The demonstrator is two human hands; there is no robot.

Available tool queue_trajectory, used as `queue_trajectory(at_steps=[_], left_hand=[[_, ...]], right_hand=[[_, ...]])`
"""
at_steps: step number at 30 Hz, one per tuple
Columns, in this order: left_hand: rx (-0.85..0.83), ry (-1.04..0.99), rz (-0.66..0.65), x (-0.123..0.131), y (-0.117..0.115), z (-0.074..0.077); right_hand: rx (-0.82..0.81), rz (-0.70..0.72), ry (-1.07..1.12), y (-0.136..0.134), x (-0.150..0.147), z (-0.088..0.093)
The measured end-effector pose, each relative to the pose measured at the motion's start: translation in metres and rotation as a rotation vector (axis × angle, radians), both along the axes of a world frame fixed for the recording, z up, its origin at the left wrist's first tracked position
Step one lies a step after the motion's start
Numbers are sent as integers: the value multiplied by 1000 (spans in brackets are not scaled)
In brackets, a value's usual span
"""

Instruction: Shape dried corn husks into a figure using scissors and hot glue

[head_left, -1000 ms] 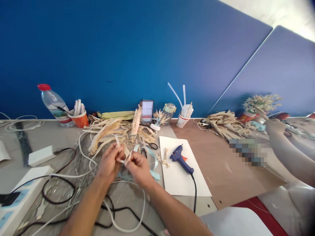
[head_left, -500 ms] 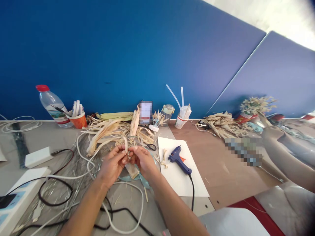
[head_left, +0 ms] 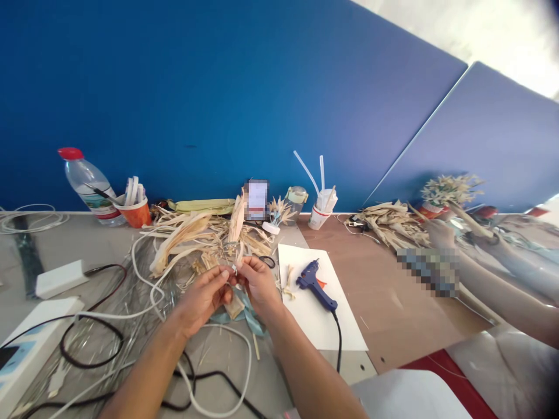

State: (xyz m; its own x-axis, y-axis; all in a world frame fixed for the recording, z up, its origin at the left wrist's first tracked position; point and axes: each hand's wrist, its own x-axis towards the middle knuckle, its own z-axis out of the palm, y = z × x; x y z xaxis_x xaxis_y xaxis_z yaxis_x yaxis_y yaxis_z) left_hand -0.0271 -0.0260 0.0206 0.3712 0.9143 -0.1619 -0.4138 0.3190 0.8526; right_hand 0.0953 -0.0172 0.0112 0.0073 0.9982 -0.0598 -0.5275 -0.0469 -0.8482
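My left hand (head_left: 203, 298) and my right hand (head_left: 260, 283) meet above the grey table, both pinched on a small pale strip of dried corn husk (head_left: 233, 269) between their fingertips. Under the hands lie a tan husk piece (head_left: 234, 305) and a light blue ribbon (head_left: 248, 315). A heap of dried husks (head_left: 198, 234) lies just beyond the hands. A blue glue gun (head_left: 315, 283) rests on a white sheet (head_left: 321, 321) to the right of my right hand.
White and black cables (head_left: 144, 302) loop over the table at left, beside a white power strip (head_left: 32, 339). A water bottle (head_left: 85, 185), an orange cup (head_left: 135, 212), scissors (head_left: 266, 261) and a cup of glue sticks (head_left: 321, 210) stand behind. Another person's arms (head_left: 489, 279) work at right.
My hands have drawn closer together and shifted slightly away from me, with the husk strip pinched shorter between them. The other person's arm at right has moved.
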Motion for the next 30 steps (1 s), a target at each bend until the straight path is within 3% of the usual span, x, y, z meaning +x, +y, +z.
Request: queue_trajectory(at_steps=[3, 6, 9, 14, 20, 26, 30], left_hand=[[-50, 28, -68, -1, 0, -1], [-77, -46, -57, -6, 3, 1], [-71, -160, -26, -13, 5, 6], [-62, -271, -17, -24, 9, 8], [-70, -343, 0, -31, 15, 0], [-55, -399, 25, -40, 22, -6], [-32, -433, 39, -44, 25, -9]], right_hand=[[11, 25, 31, 1, 4, 3], [-3, 65, 123, 4, 10, 4], [-57, -77, 134, 12, 22, -1], [-75, -285, 40, 27, 40, -14], [-81, -366, -74, 33, 41, -20], [-49, -385, -182, 29, 31, -12], [-25, -396, -378, 30, 28, -6]])
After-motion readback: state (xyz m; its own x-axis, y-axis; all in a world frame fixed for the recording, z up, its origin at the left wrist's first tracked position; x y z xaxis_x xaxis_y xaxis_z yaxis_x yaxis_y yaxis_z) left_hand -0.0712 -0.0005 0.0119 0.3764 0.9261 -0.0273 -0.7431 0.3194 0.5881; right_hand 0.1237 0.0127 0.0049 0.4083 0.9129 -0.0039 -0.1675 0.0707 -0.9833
